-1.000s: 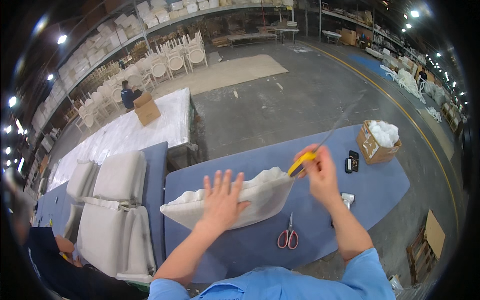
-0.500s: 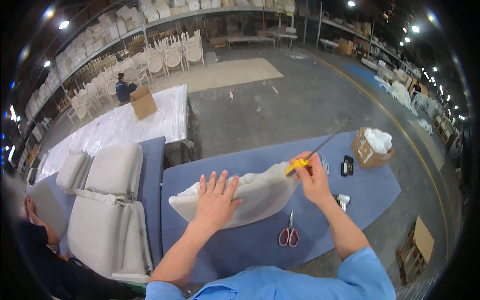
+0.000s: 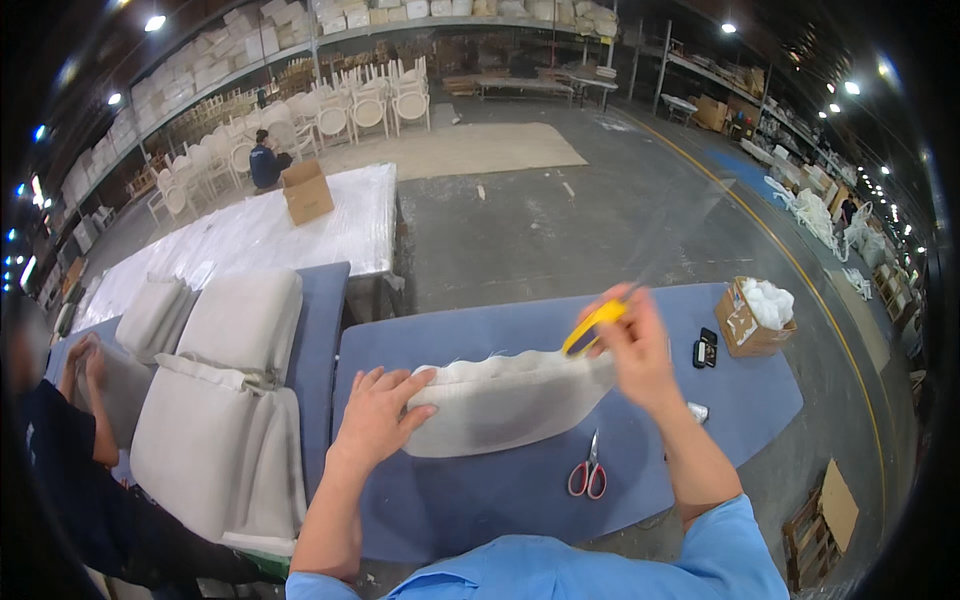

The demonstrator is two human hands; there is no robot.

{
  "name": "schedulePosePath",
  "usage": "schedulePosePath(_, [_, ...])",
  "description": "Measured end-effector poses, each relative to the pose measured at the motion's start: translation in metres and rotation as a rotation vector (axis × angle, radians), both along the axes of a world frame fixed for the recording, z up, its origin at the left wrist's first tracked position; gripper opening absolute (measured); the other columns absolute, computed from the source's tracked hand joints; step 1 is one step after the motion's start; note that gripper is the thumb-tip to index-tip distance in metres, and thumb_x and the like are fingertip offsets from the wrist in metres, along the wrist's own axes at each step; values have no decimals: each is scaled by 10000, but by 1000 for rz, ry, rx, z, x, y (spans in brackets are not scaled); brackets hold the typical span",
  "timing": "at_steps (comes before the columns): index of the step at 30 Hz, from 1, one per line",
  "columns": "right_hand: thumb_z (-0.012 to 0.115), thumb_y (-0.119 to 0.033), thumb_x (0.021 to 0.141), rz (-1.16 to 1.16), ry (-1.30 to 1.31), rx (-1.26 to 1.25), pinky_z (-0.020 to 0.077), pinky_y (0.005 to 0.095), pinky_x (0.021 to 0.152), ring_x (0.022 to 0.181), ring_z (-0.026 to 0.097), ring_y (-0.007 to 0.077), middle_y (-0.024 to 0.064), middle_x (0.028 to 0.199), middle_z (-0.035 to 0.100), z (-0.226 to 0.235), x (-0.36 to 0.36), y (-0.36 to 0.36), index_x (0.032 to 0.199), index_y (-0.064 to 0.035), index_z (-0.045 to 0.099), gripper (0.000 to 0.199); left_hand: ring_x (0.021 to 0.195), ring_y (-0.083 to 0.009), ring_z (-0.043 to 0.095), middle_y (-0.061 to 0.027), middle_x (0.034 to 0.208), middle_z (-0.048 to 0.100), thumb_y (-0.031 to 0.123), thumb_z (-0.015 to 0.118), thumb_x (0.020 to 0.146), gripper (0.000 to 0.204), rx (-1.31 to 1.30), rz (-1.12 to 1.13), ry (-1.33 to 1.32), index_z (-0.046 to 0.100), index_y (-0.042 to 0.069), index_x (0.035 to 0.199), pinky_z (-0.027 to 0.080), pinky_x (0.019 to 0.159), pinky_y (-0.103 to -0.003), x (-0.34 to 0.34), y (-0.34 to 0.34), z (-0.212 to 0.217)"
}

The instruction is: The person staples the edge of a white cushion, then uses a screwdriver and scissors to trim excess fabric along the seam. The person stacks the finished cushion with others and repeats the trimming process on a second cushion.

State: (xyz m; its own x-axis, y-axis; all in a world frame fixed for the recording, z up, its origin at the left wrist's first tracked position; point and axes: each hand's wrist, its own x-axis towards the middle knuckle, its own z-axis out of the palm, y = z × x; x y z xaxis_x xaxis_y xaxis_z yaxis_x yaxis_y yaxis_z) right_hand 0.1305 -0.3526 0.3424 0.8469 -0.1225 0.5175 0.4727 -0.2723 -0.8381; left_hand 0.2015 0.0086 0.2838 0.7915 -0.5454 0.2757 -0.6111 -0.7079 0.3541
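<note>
A light grey fabric cushion (image 3: 510, 405) lies on the blue table, its ragged far edge showing some white along it. My left hand (image 3: 380, 415) grips the cushion's left end, fingers over the top and thumb on the near face. At the cushion's right end, my right hand (image 3: 635, 350) is closed around a yellow-handled tool (image 3: 592, 325) with a long thin shaft. That shaft points up and away, smeared by motion. Red-handled scissors (image 3: 588, 478) lie on the table between my forearms. A small whitish object (image 3: 697, 412) is partly hidden by my right forearm.
A black case (image 3: 705, 348) and a cardboard box (image 3: 755, 335) of white stuffing sit at the table's right. Stacked grey cushions (image 3: 200, 440) stand left. A co-worker (image 3: 70, 440) handles a grey piece there. Behind is a plastic-covered table (image 3: 350, 220) with a carton (image 3: 306, 192).
My left hand has gone from lying spread on the cushion to gripping its left end. The tool's shaft has swung more upright. The co-worker's hands have lifted.
</note>
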Motion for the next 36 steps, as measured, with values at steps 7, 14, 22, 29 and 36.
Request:
schedulePosePath(7, [476,22,1057,-31,69,-4,588,295,766,922,704,179,137,1172,680,-39,-4,6,1344,-78,433,307,1166,-203,644,-117,1256,688,197,852,872,642,-862,-47,468,594,68,1446,541,933,-342,15,19,-51])
schedulePosePath(14, [531,7,1054,122,-19,-197,578,298,812,947,690,171,133,1175,671,-31,19,64,1336,-96,428,317,945,-128,611,-50,1061,692,328,465,1125,423,-1280,206,329,702,-16,1193,479,868,-296,25,-9,-92])
schedulePosePath(22, [524,0,1063,308,-151,58,576,302,810,974,695,181,117,1173,665,-15,45,114,1331,-106,417,308,833,-184,637,-95,874,725,446,296,1139,679,-1403,401,275,742,-30,950,491,794,-327,28,-27,-89])
schedulePosePath(29, [578,-38,1060,474,-143,203,575,310,835,988,688,159,102,1122,690,25,65,159,1331,-89,449,304,809,-202,657,-102,856,732,463,286,1140,716,-1459,433,335,751,-35,919,505,779,-342,35,-19,-96])
schedulePosePath(36, [550,-9,1068,515,44,31,574,300,848,1001,683,147,107,1141,685,14,84,186,1321,-75,460,277,758,-185,654,-90,818,724,473,286,1137,730,-1470,462,294,749,-37,897,510,750,-320,40,-18,-104])
